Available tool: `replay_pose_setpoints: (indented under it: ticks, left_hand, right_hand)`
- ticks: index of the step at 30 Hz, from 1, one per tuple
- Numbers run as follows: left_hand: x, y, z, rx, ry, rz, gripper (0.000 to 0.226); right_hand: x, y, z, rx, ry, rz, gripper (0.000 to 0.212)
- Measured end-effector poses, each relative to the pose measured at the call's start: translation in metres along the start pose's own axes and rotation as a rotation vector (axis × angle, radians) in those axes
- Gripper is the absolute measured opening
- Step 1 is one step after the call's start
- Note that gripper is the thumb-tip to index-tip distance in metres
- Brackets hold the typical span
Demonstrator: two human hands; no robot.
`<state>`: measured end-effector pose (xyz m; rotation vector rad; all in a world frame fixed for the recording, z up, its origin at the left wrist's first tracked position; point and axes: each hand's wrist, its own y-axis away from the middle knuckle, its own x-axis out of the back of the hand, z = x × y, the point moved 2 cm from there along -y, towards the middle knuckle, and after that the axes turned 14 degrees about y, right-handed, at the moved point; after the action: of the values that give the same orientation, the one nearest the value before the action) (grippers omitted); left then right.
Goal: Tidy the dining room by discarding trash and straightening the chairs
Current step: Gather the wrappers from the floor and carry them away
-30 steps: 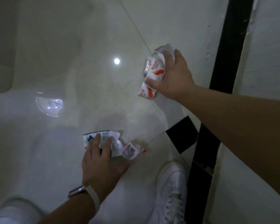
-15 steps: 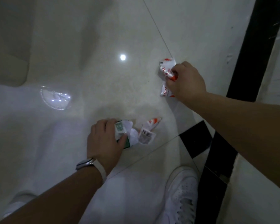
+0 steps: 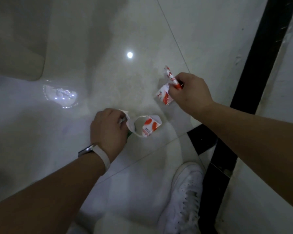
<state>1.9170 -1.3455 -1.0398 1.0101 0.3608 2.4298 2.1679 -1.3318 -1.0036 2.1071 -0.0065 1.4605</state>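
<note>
My right hand (image 3: 190, 92) is closed around crumpled white wrappers with red-orange print (image 3: 164, 95), held just above the glossy floor. My left hand (image 3: 108, 129), with a watch on its wrist, grips a bunch of white wrappers; one piece with red-orange print (image 3: 150, 126) hangs out to the right, and a bit of green shows under the palm. Both hands are low over the pale floor tiles (image 3: 95, 56).
My white sneaker (image 3: 183, 198) stands at the bottom right, beside a black tile strip (image 3: 260, 53) that runs along the right. A pale rounded furniture edge (image 3: 15, 53) sits at the upper left. A ceiling light reflects on the floor.
Both hands have closed on the wrappers and lifted them off the floor. The left hand's bundle has unfolded, with a red-printed piece now dangling to the right.
</note>
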Motion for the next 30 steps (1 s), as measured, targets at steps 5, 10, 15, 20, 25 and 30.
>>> replay_pose_setpoints:
  ticks: [5,10,15,20,25,30]
  left_hand:
    - [0.063,0.016,0.067,0.083,0.155,0.121,0.008]
    - [0.142,0.032,0.138,0.156,0.275,0.205,0.015]
    - [0.229,0.062,0.211,0.108,0.269,0.209,0.020]
    - [0.318,0.097,0.277,0.046,0.270,0.212,0.008]
    - [0.400,0.145,0.338,0.013,0.267,0.225,0.012]
    - [0.461,0.213,0.392,-0.010,0.294,0.225,0.015]
  right_hand:
    - [0.045,0.041,-0.028,-0.018,-0.115,-0.025,0.018]
    - [0.127,0.083,-0.067,0.017,-0.169,-0.005,0.016]
    - [0.227,0.127,-0.108,0.021,-0.230,0.034,0.020]
    - [0.329,0.176,-0.154,0.020,-0.295,0.087,0.032]
    - [0.418,0.235,-0.203,0.023,-0.300,0.150,0.033]
    - [0.490,0.305,-0.244,0.040,-0.302,0.200,0.036]
